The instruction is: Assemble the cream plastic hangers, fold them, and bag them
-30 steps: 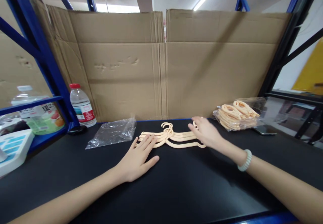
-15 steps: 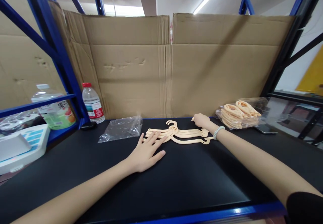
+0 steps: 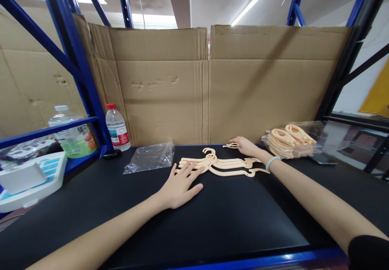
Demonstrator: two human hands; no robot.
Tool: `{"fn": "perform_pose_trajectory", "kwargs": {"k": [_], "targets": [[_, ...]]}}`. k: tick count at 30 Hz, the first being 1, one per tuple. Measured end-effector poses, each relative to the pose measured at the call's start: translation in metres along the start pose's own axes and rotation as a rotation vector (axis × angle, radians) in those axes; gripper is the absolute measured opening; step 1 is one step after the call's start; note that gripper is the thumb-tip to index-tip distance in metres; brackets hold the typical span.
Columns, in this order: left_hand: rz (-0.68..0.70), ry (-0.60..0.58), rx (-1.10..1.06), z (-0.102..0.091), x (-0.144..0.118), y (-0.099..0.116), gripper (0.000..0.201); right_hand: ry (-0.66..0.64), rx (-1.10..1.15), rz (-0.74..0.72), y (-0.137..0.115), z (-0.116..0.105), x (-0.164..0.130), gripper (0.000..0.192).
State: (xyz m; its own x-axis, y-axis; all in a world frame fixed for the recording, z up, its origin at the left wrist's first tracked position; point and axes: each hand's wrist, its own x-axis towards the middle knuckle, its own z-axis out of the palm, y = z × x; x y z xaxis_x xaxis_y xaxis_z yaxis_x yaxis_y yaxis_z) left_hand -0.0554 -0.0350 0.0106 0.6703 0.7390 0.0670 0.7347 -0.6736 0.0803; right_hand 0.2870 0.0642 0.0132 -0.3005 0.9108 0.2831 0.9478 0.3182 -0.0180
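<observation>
A small stack of cream plastic hangers (image 3: pixel 221 164) lies flat on the black shelf top (image 3: pixel 219 221). My left hand (image 3: pixel 179 187) rests palm down, fingers spread, with its fingertips on the left end of the hangers. Stretched far back near the cardboard, my right hand (image 3: pixel 246 145) touches a small cream piece (image 3: pixel 230 145) with its fingertips. A pale bead bracelet (image 3: pixel 271 162) sits on that wrist.
A crumpled clear plastic bag (image 3: pixel 150 157) lies left of the hangers. A bagged bundle of more hangers (image 3: pixel 288 140) sits at the right, a phone (image 3: pixel 323 159) beside it. A water bottle (image 3: pixel 117 128), a larger drink bottle (image 3: pixel 73 136) and a white scale (image 3: pixel 30 176) stand at left. Cardboard (image 3: pixel 206 83) walls the back.
My right hand has left the right end of the hangers and reached back to the small piece by the cardboard. My left hand stays on the hangers. The view has shifted slightly.
</observation>
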Motion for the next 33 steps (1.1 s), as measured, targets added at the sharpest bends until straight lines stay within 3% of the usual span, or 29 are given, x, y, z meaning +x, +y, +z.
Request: {"fn": "perform_pose_trajectory", "kwargs": {"k": [5, 10, 14, 16, 18, 21, 26, 33], "targets": [[0.014, 0.012, -0.004, 0.0, 0.0, -0.001, 0.062, -0.034, -0.005, -0.055, -0.012, -0.001, 0.007, 0.046], [-0.006, -0.002, -0.004, 0.0, 0.0, 0.0, 0.064, 0.001, 0.019, -0.008, -0.031, -0.011, 0.004, 0.042], [-0.005, 0.0, -0.013, 0.0, 0.001, -0.001, 0.065, 0.01, 0.058, -0.037, -0.06, -0.017, -0.034, 0.05], [-0.009, 0.004, -0.008, 0.001, 0.004, -0.002, 0.066, -0.031, 0.061, -0.075, -0.072, -0.014, -0.059, 0.072], [-0.018, 0.006, 0.003, 0.002, 0.009, -0.003, 0.067, -0.105, 0.053, -0.074, -0.078, -0.008, -0.078, 0.08], [-0.04, 0.001, 0.022, 0.003, 0.021, -0.005, 0.069, -0.144, 0.042, -0.061, -0.073, 0.002, -0.086, 0.073], [-0.069, -0.012, 0.032, 0.002, 0.038, -0.004, 0.072, -0.128, 0.039, -0.072, -0.053, 0.011, -0.067, 0.064], [-0.07, 0.002, 0.03, 0.002, 0.039, -0.004, 0.07, -0.12, 0.046, -0.068, -0.046, 0.013, -0.064, 0.064]]}}
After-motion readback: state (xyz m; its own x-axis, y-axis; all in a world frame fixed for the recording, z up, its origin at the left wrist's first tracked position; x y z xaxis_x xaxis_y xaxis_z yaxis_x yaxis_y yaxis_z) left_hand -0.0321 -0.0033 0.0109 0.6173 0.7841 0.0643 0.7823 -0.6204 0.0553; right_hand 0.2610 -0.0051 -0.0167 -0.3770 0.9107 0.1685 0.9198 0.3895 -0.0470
